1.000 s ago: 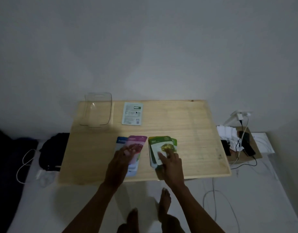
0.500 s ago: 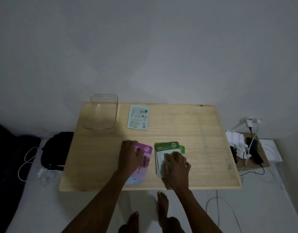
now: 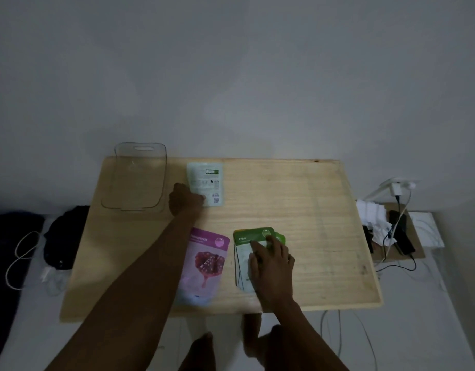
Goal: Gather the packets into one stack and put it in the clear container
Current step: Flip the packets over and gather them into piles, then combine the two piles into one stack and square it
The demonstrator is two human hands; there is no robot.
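Observation:
A pale green packet (image 3: 207, 178) lies back side up at the far middle of the wooden table (image 3: 311, 223). My left hand (image 3: 185, 200) reaches over to it, fingers curled on its near left corner. The clear container (image 3: 136, 178) stands empty just left of that hand, at the far left corner. A pink pomegranate packet (image 3: 207, 263) lies near the front edge, partly under my left forearm. Beside it on the right is a small fanned stack of green olive packets (image 3: 245, 239). My right hand (image 3: 271, 263) lies flat on top of them, fingers spread.
A low board on the floor at the right (image 3: 416, 236) holds crumpled tissues (image 3: 373, 215), a dark phone (image 3: 401, 234) and a charger with cables. A black bundle (image 3: 62, 236) and a white cable (image 3: 19, 258) lie on the floor at the left. My feet are under the table's front edge.
My left hand left the pink packet and reached forward to the pale green packet at the back. My right hand stayed on the green packets, its fingers now spread flat.

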